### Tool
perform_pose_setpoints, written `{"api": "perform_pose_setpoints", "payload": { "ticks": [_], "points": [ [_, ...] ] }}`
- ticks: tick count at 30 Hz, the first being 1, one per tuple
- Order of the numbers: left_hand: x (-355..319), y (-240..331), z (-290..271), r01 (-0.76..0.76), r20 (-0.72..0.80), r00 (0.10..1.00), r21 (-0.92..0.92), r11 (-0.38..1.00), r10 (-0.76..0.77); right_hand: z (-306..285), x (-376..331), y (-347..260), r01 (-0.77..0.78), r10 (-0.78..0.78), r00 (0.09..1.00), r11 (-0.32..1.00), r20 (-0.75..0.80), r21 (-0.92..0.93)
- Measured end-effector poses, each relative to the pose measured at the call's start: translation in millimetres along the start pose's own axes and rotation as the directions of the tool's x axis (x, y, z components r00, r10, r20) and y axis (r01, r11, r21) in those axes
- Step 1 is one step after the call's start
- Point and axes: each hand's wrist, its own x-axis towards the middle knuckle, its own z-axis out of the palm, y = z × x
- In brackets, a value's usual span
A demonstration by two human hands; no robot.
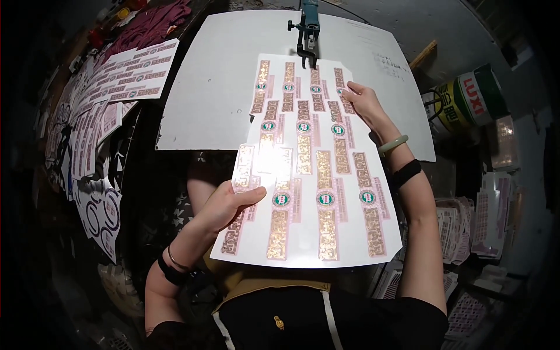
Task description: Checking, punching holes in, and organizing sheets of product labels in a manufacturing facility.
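One sheet (304, 186) overhangs the tabletop (204, 87) near grey walls (417, 26).

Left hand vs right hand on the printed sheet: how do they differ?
The left hand grips the printed sheet by its left edge, nearer the body; the right hand holds its right edge, toward the far end. The left hand's wrist has a thin bangle; the right hand's, a thicker pale green bangle. Shared: same sheet, and a black band on each arm.
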Motion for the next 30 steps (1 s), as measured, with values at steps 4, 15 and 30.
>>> {"api": "perform_pose_setpoints", "payload": {
  "ticks": [4, 15, 30],
  "points": [
    [-2, -1, 2, 0.013, -0.012, 1.0, -0.027, 1.0, -0.013, -3, 7, 11, 0.07, -0.072, 0.997, 0.995, -0.025, -0.071],
    [2, 2, 0, 0.039, -0.009, 0.999, -0.073, 0.997, -0.04, -3, 15, 4, 0.082, -0.088, 0.996, 0.958, -0.01, -0.276],
    [-1, 17, 3, 0.009, -0.08, 0.997, 0.039, 0.999, -0.006, -3, 17, 2, 0.11, -0.125, 0.992, 0.947, -0.031, -0.302]
  ]
}}
